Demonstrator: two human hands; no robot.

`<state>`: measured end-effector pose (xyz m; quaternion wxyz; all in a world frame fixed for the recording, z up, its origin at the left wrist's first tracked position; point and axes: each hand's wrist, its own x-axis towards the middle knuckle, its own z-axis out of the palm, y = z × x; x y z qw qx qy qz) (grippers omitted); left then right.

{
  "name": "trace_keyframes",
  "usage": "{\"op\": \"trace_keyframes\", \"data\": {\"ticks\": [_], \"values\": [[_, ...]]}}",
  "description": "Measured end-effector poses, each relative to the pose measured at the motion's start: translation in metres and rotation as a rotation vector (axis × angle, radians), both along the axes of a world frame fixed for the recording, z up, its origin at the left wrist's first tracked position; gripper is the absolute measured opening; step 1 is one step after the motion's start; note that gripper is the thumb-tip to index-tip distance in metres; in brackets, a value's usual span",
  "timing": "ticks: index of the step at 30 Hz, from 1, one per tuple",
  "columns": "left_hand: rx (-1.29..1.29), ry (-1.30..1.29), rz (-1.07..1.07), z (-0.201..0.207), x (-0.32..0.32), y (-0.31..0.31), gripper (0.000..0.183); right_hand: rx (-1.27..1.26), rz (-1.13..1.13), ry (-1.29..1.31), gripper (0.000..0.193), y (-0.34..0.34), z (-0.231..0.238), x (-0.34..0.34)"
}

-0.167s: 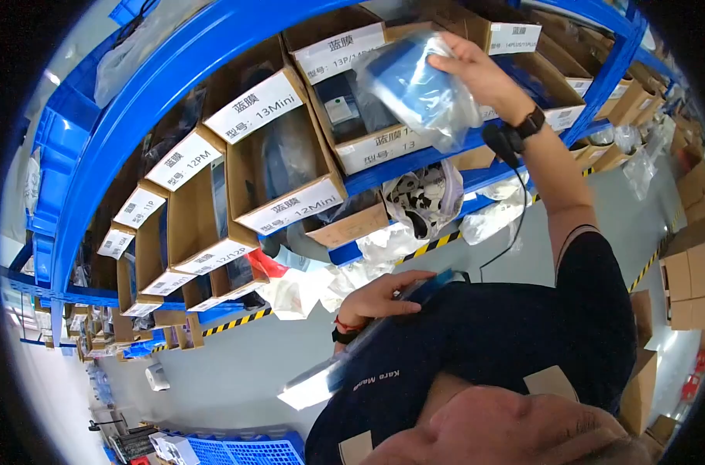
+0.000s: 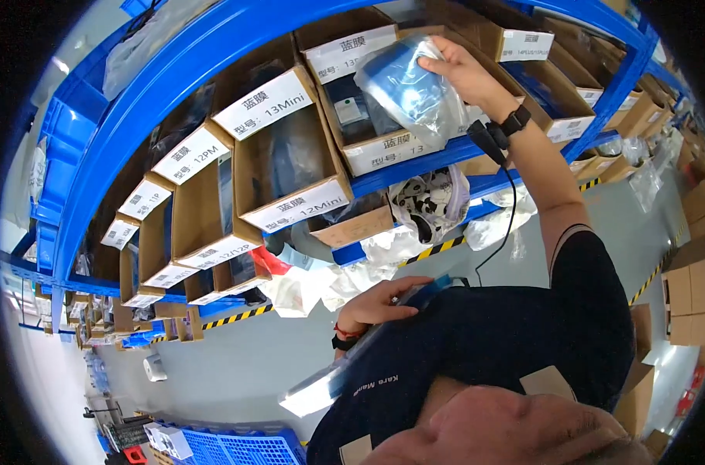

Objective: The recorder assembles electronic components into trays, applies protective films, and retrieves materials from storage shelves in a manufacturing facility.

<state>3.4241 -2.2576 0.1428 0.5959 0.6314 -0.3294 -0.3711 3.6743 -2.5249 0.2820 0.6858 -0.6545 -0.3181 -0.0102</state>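
My right hand [image 2: 465, 74] is closed on the top edge of a clear plastic bag [image 2: 410, 89] with flat blue film sheets in it. The bag hangs before an open cardboard bin [image 2: 387, 147] on the shelf and covers part of its front label. A watch and a small black device with a cable sit on my right wrist. Close to my chest, my left hand [image 2: 375, 308] grips a flat pack of film [image 2: 344, 364] in clear, shiny wrapping. Its thumb and fingers press round the pack, which lies slanted along my forearm.
A blue shelf rack [image 2: 104, 155] carries several labelled cardboard bins [image 2: 290, 205] of wrapped film. Below hang a panda-patterned bag [image 2: 430, 203] and white plastic bags [image 2: 302, 293]. Blue plastic crates [image 2: 244, 448] stand at the lower left, cardboard boxes [image 2: 689, 298] at the right.
My right hand has shifted slightly left with the plastic bag, across the bin fronts. The view has moved a little. My left hand keeps its hold on the film pack.
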Motion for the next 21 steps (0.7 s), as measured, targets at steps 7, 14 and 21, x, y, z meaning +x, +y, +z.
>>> {"op": "trace_keyframes", "data": {"ticks": [7, 14, 21], "values": [[0.036, 0.133, 0.116, -0.006, -0.003, 0.008, 0.057, -0.894, -0.216, -1.000, 0.045, -0.021, -0.066, 0.049], [-0.368, 0.231, 0.102, -0.028, 0.010, 0.005, 0.079, -1.016, 0.044, -0.696, 0.041, -0.043, -0.073, 0.059], [-0.432, 0.516, 0.138, -0.031, 0.010, 0.011, 0.088, -0.649, 0.148, -0.358, 0.038, -0.042, -0.100, 0.072]]}}
